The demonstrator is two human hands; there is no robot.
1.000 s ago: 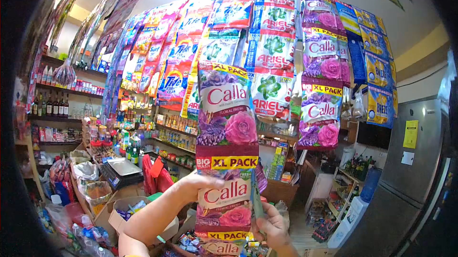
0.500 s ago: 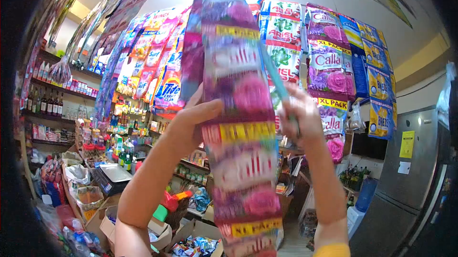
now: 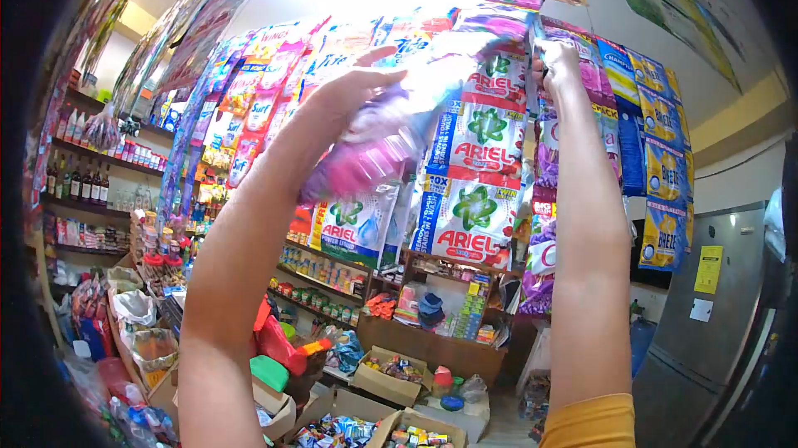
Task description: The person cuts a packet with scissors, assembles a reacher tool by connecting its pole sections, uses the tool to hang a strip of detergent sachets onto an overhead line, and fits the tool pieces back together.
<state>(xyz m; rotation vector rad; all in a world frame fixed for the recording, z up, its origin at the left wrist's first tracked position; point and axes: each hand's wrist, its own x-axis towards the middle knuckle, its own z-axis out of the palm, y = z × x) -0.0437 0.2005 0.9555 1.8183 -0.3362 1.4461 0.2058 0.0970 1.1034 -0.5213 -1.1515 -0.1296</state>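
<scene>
A strip of purple and pink Calla detergent packets [image 3: 366,157] is smeared by motion, bent and slanting up to the right. My left hand [image 3: 362,86] is at its upper left side, thumb over the strip and a finger stretched above it; its other fingers are hidden. High at the right, my right hand [image 3: 559,61] is closed, beside hanging Calla packets [image 3: 582,74]. A thin bluish-teal stick-like thing [image 3: 539,31] shows at its fingers, mostly hidden. Behind the moving strip hang white and red Ariel packets [image 3: 474,207].
Rows of Surf packets [image 3: 259,111] hang at the left, Breeze packets [image 3: 665,190] at the right. Below are open cardboard boxes [image 3: 378,377] of small goods. A grey refrigerator [image 3: 706,323] stands at the right, stocked shelves [image 3: 108,157] at the left.
The Calla strip, which hung straight down before me, has swung up and left and now bends. Both hands have risen, the right one further. The Ariel packets behind have come into view.
</scene>
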